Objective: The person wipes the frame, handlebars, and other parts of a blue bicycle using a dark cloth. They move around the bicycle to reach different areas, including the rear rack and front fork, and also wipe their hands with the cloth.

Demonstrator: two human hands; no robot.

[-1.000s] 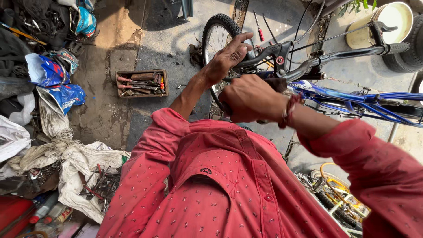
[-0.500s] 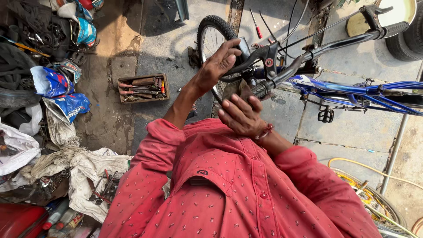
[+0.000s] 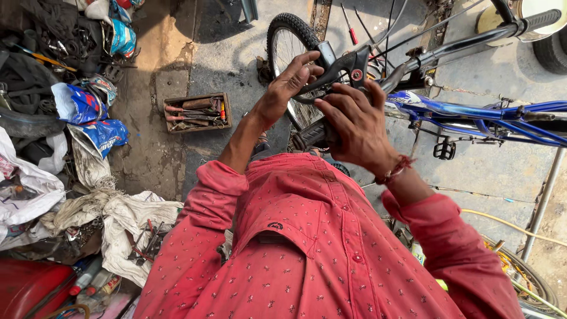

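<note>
A blue bicycle (image 3: pixel 472 112) stands in front of me, its black handlebar (image 3: pixel 472 41) running from upper right down to a grip near my chest. My left hand (image 3: pixel 286 88) is closed on the black brake lever (image 3: pixel 336 68) mounted on the bar. My right hand (image 3: pixel 354 124) rests against the bar just below the lever clamp, fingers curled around it, with the black handlebar grip (image 3: pixel 307 137) poking out beneath. The front wheel (image 3: pixel 289 53) shows behind my left hand. I wear a red patterned shirt with a red thread on the right wrist.
A wooden box of tools (image 3: pixel 196 112) lies on the concrete floor to the left. Bags, cloth and tyres (image 3: pixel 65 153) pile up along the left edge. Screwdrivers (image 3: pixel 348 23) lie beyond the wheel. A metal stand pole (image 3: pixel 543 201) and yellow hose (image 3: pixel 514 221) are at right.
My right hand has opened from a fist and shifted up against the bar beside the lever. My left hand stays on the brake lever. The view has tilted slightly.
</note>
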